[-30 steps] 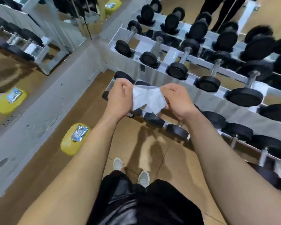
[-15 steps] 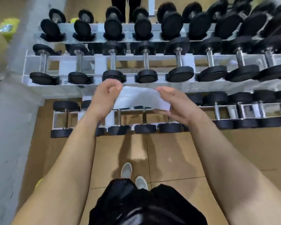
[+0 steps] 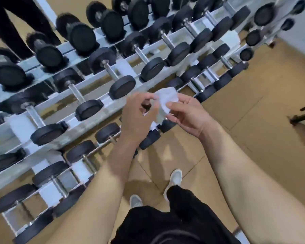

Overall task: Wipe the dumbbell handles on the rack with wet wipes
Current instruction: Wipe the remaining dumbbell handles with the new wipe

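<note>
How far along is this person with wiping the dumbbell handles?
Barely started, it seems. Done: a wet wipe is out. In hand: the left hand and right hand both pinch it in the air before the rack, touching none of the handles. Left: all of them; none shows signs of wiping.

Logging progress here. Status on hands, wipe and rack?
Left hand and right hand pinch wet wipe. Not yet on dumbbell handles. Nothing blocking rack.

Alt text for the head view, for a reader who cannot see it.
The left hand and right hand pinch a crumpled white wet wipe between them before a tiered dumbbell rack, touching no handle. Black dumbbells with metal handles fill its tiers; pale shoes stand on the tan floor.
</note>
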Available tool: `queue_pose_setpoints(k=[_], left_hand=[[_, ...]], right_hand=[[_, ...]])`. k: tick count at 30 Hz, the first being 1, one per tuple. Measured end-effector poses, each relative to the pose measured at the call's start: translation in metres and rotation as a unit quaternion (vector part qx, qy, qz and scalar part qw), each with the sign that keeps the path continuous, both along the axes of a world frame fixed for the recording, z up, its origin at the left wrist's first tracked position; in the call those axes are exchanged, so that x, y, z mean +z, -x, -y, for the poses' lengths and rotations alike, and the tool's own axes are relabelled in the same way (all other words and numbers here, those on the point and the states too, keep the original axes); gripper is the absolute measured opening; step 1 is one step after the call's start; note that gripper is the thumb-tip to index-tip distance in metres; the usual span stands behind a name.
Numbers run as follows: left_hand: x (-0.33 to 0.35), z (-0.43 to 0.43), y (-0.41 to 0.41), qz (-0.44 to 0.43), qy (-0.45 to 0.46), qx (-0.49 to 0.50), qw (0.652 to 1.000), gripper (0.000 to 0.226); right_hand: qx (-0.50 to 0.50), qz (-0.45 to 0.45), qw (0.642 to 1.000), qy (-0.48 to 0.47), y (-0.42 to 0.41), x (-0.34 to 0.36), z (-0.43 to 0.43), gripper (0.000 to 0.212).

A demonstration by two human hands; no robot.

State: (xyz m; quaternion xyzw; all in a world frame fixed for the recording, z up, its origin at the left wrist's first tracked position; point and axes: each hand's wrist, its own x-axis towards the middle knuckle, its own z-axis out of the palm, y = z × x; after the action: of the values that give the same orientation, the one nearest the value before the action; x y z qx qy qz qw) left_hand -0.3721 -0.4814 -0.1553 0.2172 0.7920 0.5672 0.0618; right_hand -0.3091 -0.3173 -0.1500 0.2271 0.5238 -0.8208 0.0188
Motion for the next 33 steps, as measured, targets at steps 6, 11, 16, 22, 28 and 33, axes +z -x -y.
queue_pose_setpoints(k=[6, 11, 16, 22, 28, 33], left_hand=[[0.003, -0.115, -0.004, 0.090, -0.005, -0.051, 0.995, 0.010], [0.010, -0.212, -0.006, 0.075, 0.029, -0.076, 0.994, 0.013], [0.013, -0.309, -0.011, 0.096, 0.044, -0.050, 0.993, 0.016], [0.013, -0.398, -0.004, 0.107, 0.020, -0.021, 0.994, 0.016], [0.005, -0.475, 0.010, 0.109, 0.004, -0.034, 0.993, 0.019], [-0.006, -0.529, 0.036, 0.134, 0.013, -0.038, 0.990, 0.017]], right_hand=[[-0.066, -0.014, 0.998, -0.012, -0.011, -0.003, -0.096, 0.012], [-0.056, 0.007, 0.993, -0.105, -0.019, 0.002, -0.197, 0.017], [-0.065, 0.009, 0.987, -0.148, -0.032, 0.017, -0.294, 0.022], [-0.155, 0.007, 0.984, -0.085, -0.045, 0.029, -0.379, 0.008], [-0.242, -0.018, 0.968, 0.071, -0.035, 0.011, -0.430, 0.024], [-0.243, -0.008, 0.967, 0.080, -0.002, 0.000, -0.473, 0.030]])
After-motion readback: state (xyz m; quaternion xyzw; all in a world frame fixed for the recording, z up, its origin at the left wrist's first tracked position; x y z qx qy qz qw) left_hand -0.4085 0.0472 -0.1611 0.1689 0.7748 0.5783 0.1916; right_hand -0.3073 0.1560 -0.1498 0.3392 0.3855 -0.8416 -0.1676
